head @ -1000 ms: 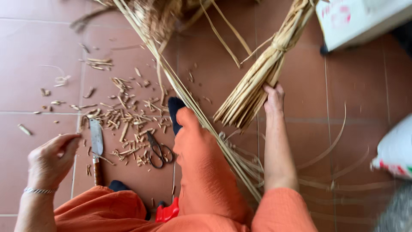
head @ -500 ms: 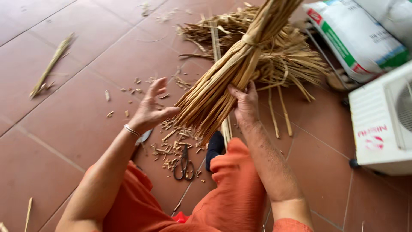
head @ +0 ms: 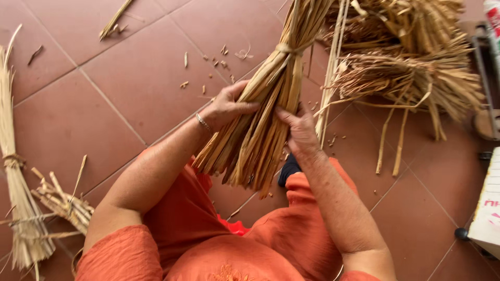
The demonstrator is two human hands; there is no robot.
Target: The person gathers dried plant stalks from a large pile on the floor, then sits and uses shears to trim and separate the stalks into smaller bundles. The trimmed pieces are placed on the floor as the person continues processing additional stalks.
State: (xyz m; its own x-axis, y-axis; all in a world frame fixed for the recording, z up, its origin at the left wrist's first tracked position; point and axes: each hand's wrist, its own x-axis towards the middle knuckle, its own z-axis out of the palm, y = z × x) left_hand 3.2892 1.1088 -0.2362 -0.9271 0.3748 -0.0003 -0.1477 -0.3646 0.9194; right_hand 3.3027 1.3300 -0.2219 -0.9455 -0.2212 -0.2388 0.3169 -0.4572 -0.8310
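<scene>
A thick bundle of dry yellow straw stalks (head: 265, 109), tied with a straw band near its upper part, slants across the middle of the head view with its cut ends fanned out over my lap. My left hand (head: 225, 106), with a thin bracelet at the wrist, presses on the bundle's left side with fingers curled onto the stalks. On the bundle's right side my right hand (head: 299, 127) grips the stalks. Orange trousers cover my knees below.
A pile of loose straw (head: 411, 78) lies at the upper right. Another tied straw bundle (head: 13, 171) and short cut stalks (head: 65, 205) lie on the red tiled floor at the left. Small straw scraps dot the tiles. A white box corner (head: 487, 208) sits at the right edge.
The view has swung and come closer to the bundle. My left hand has closed onto the bundle's left side; the right hand has stayed on its right side.
</scene>
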